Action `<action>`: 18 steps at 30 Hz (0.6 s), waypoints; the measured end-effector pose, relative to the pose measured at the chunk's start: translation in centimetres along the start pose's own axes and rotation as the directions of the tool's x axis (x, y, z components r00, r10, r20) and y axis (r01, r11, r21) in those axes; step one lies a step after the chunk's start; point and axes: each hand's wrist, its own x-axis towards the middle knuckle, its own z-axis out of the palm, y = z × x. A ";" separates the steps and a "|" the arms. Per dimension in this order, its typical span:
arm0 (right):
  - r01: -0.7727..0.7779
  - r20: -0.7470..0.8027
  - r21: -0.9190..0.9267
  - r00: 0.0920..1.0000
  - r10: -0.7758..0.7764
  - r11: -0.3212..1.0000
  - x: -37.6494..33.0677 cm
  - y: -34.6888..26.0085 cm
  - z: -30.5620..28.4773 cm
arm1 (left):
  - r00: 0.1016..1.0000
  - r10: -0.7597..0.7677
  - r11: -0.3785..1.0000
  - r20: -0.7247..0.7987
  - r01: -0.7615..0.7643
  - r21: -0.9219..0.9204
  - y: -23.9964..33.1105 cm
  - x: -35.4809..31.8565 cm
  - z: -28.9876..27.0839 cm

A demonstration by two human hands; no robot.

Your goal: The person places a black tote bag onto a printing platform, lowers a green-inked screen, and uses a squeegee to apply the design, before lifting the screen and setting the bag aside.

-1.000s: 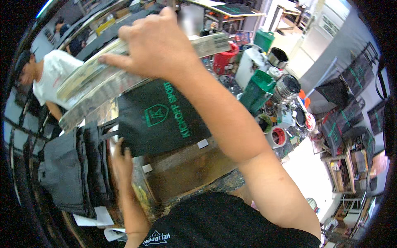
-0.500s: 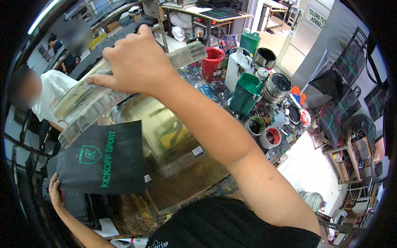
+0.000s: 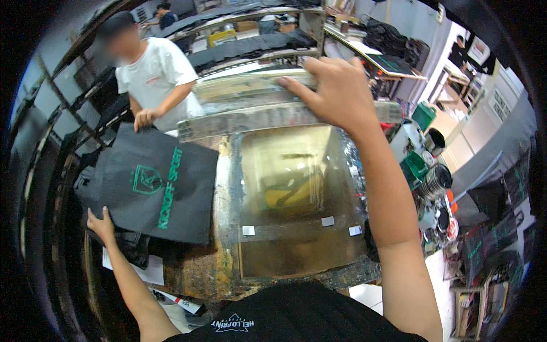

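My right hand [image 3: 341, 94] is closed over the top edge of a raised screen-printing frame [image 3: 228, 121], thumb on the near side. Below it, a glossy board [image 3: 285, 231] with small white tabs [image 3: 327, 221] lies on the stained worktable [image 3: 228, 265]. To the left is a black bag [image 3: 191, 211] with a green printed crest and lettering. My left hand [image 3: 101, 226] is at its lower left corner, thumb and forefinger apart. A co-worker's hand [image 3: 147, 118] touches the bag's far edge.
A co-worker in a white shirt [image 3: 162, 68] stands across the table at the left. Paint cans [image 3: 437, 179] and a green container [image 3: 414, 166] crowd the right side. Shelves with black material [image 3: 250, 48] run behind. More black bags [image 3: 484, 245] hang at the far right.
My view has swung left, bringing the co-worker more into sight. The co-worker's hand is now at the bag's far edge. My left thumb and forefinger have spread; my right hand still holds the frame up.
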 end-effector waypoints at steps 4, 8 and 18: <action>-0.020 0.042 -0.013 0.999 0.021 1.000 -0.1 0.2 -0.3 | 0.966 0.256 0.959 -0.042 -0.260 -0.110 9.3 -7.0 -8.0; -0.028 0.095 -0.006 0.995 0.028 1.000 0.9 0.4 -0.1 | 0.790 0.381 0.922 0.480 -0.287 -0.260 10.8 -10.6 -13.3; -0.048 0.056 -0.002 0.997 0.048 0.999 1.7 0.6 0.3 | 0.761 0.407 0.899 0.504 -0.430 -0.077 13.6 -12.4 -14.6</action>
